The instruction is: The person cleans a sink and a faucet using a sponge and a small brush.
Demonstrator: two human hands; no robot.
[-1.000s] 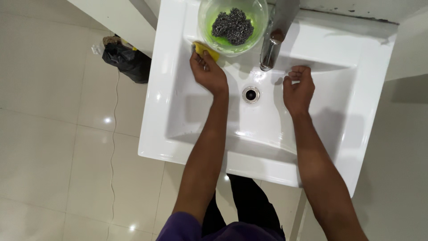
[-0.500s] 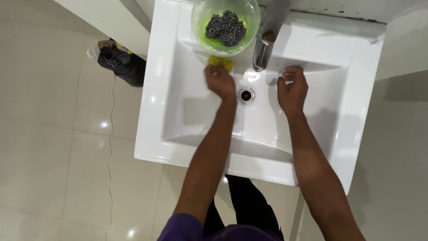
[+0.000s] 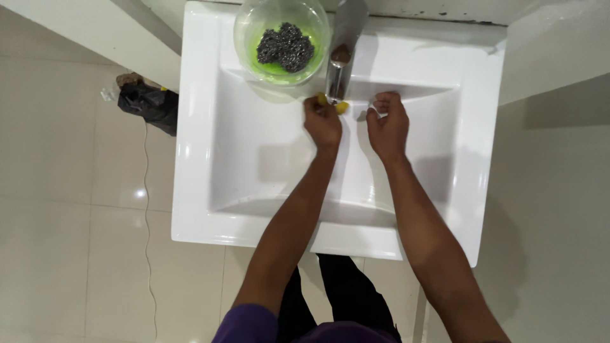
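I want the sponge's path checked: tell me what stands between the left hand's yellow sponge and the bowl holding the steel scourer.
Nothing visible does. The left hand holds the yellow sponge under the tap; only bare sink wall separates it from the bowl on the ledge.

Yellow sponge (image 3: 341, 107), white sink (image 3: 197, 146), green-tinted bowl (image 3: 251, 44).

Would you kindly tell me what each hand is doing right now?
Left hand: closed on a yellow sponge, pressed to the sink wall below the tap.
Right hand: fingers curled, resting in the basin, holding nothing visible.
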